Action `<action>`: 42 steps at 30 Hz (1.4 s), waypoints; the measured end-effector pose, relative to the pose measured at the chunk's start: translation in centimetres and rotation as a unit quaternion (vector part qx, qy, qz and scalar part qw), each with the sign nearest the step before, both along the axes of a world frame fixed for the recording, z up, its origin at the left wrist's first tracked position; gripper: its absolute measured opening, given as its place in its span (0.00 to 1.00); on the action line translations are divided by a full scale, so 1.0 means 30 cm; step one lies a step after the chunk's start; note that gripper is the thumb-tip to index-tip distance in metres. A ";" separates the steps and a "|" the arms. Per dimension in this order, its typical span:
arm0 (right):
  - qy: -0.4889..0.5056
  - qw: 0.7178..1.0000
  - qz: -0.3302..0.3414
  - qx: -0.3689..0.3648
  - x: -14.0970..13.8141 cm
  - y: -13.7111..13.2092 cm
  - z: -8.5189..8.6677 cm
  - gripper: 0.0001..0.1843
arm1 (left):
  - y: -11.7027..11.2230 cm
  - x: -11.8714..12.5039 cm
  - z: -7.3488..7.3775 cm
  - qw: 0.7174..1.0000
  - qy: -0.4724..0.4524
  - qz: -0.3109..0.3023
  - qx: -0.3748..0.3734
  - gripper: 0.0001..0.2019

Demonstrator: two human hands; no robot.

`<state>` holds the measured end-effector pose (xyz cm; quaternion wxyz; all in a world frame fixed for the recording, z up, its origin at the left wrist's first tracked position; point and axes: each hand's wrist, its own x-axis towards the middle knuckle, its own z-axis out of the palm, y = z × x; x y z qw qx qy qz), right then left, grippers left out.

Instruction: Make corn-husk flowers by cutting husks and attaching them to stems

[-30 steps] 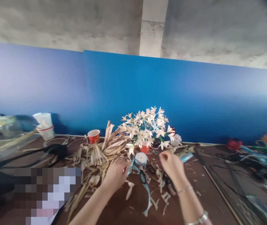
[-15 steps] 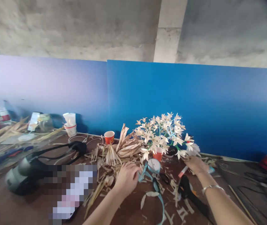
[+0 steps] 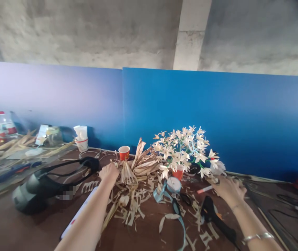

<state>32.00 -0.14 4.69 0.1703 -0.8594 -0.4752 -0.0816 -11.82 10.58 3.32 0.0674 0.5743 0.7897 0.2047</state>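
My left hand [image 3: 109, 171] reaches out over the left edge of a pile of dried husk strips [image 3: 135, 167], fingers curled down on the husks; what it grips is hidden. My right hand [image 3: 229, 188] lies low on the brown table to the right, fingers closed beside a thin pink-tipped stick [image 3: 205, 189]. Between the hands stands a bunch of cream husk flowers [image 3: 184, 148] in a small red cup [image 3: 177, 172]. In front of it sit a roll of pale blue ribbon [image 3: 173, 184] with a trailing end, and scissors [image 3: 184, 199].
A black glue gun [image 3: 215, 218] lies near my right forearm. A red paper cup [image 3: 124, 152], stacked white cups [image 3: 81, 137], a black headset with cables [image 3: 44, 184], a bottle [image 3: 5, 123] and tools crowd the left. A blue panel wall [image 3: 217, 115] backs the table.
My left hand has moved from beside the ribbon roll leftward and farther onto the husk pile. My right hand has shifted right, past the flowers. The camera has swung slightly left.
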 end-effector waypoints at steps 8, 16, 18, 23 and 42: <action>0.109 0.951 0.290 -0.009 -0.315 -0.214 0.087 0.15 | -0.090 -0.006 0.073 0.971 -0.161 0.001 0.178 0.16; 0.508 0.727 0.444 0.126 -0.736 -0.062 0.124 0.11 | -0.335 0.239 0.128 0.763 -0.583 -0.182 0.209 0.17; 0.601 0.659 0.423 0.158 -0.760 -0.030 0.123 0.11 | -0.377 0.284 0.121 0.734 -0.623 -0.230 0.146 0.15; 0.667 0.606 0.404 0.158 -0.737 -0.043 0.112 0.06 | -0.421 0.322 0.089 0.725 -0.619 -0.292 0.082 0.12; 0.310 0.810 0.418 0.270 -0.740 -0.111 0.100 0.07 | -0.400 0.310 0.065 0.908 -0.233 -0.228 0.264 0.07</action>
